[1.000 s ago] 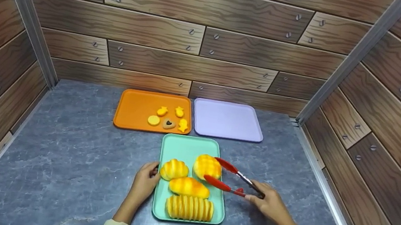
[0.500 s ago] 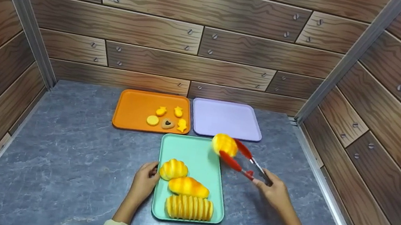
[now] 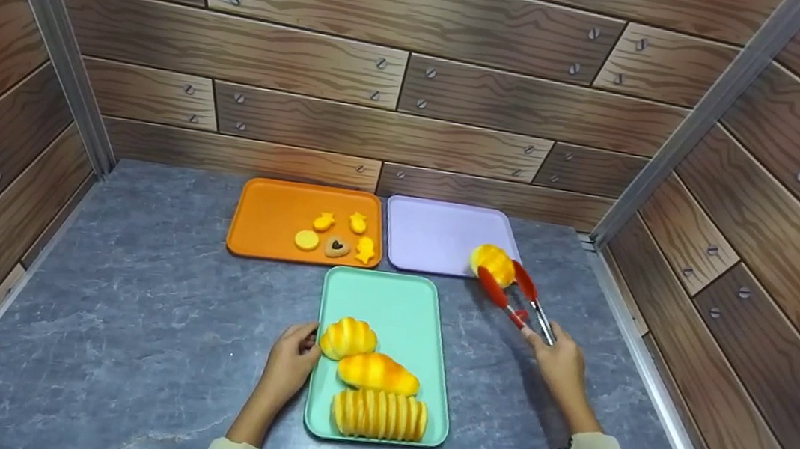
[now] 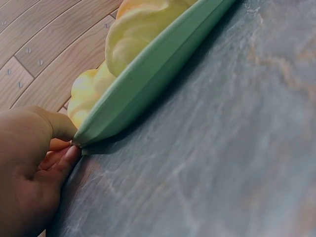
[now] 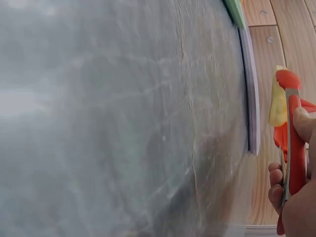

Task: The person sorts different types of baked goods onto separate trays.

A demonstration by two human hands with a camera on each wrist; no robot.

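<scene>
My right hand (image 3: 558, 370) grips red-tipped tongs (image 3: 492, 288), and between their tips is a round yellow bun (image 3: 492, 262). The bun overlaps the front right corner of the lilac tray (image 3: 437, 232) in the head view; the right wrist view shows it raised above that tray's level. With thumb and fingers, my left hand (image 4: 34, 163) pinches the left edge of the mint green tray (image 3: 377, 293). On this tray lie a ridged roll (image 3: 348, 338), an oblong bun (image 3: 378, 373) and a sliced-looking loaf (image 3: 379, 415).
An orange tray (image 3: 269, 217) stands at the back left beside the lilac one. It holds a round yellow biscuit (image 3: 306, 240), a heart-shaped cookie (image 3: 337, 247) and several small yellow shapes. Wood-patterned walls (image 3: 313, 64) enclose the grey marbled table (image 3: 157, 302) on three sides.
The tongs have lifted the round bun off the mint green tray and carried it back and to the right, to the lilac tray's corner. My left hand has stayed at the tray's edge.
</scene>
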